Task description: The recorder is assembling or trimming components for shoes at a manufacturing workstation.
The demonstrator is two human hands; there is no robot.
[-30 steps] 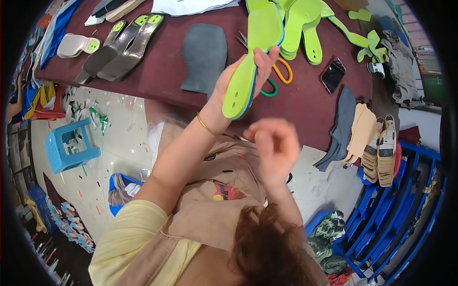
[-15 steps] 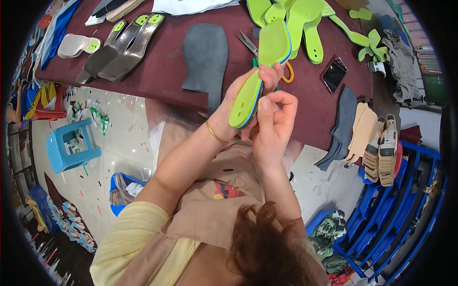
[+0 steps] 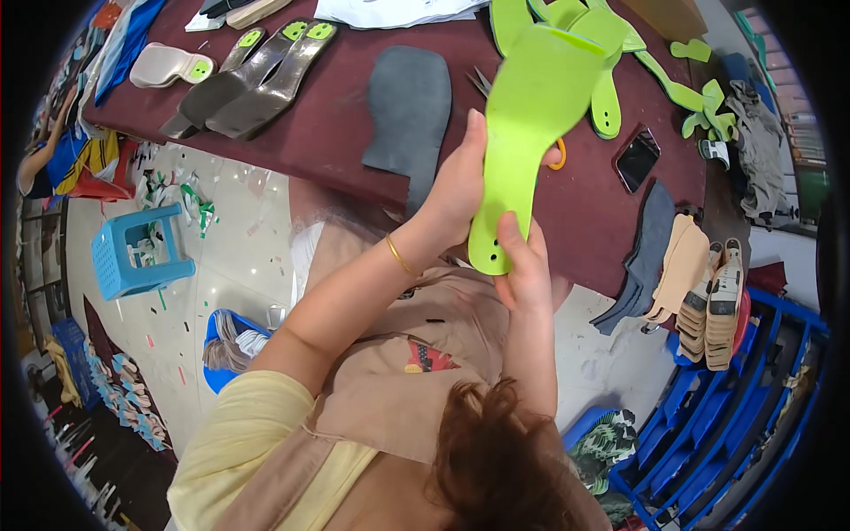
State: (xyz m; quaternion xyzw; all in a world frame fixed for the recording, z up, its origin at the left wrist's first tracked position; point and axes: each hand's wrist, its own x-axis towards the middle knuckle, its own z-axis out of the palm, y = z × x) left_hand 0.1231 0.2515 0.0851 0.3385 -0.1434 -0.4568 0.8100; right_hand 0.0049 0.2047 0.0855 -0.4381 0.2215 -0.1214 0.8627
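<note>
A bright green shoe insole (image 3: pixel 536 111), with small dark holes at its narrow heel end, is held up over the table's near edge, its broad flat face turned to me. My left hand (image 3: pixel 460 186) grips its left edge around the middle. Lower down, my right hand (image 3: pixel 524 261) pinches the heel end, thumb on top. Just left of my hands a dark grey sole-shaped piece (image 3: pixel 407 111) lies flat. Behind the insole are scissors, partly hidden; their blades (image 3: pixel 479 81) and an orange handle loop (image 3: pixel 558 154) show.
More green insoles (image 3: pixel 606 106) lie at the back of the maroon table (image 3: pixel 336 115). Shiny dark sole pieces (image 3: pixel 266 88) sit at left, a phone (image 3: pixel 638 160) at right. Grey and beige pieces hang over the right edge. A blue stool (image 3: pixel 142 250) and blue rack (image 3: pixel 708 425) stand on the floor.
The green insole has turned from edge-on to face me broadly, covering more of the scissors. My right hand has moved down and closed on its heel end. The view has shifted slightly.
</note>
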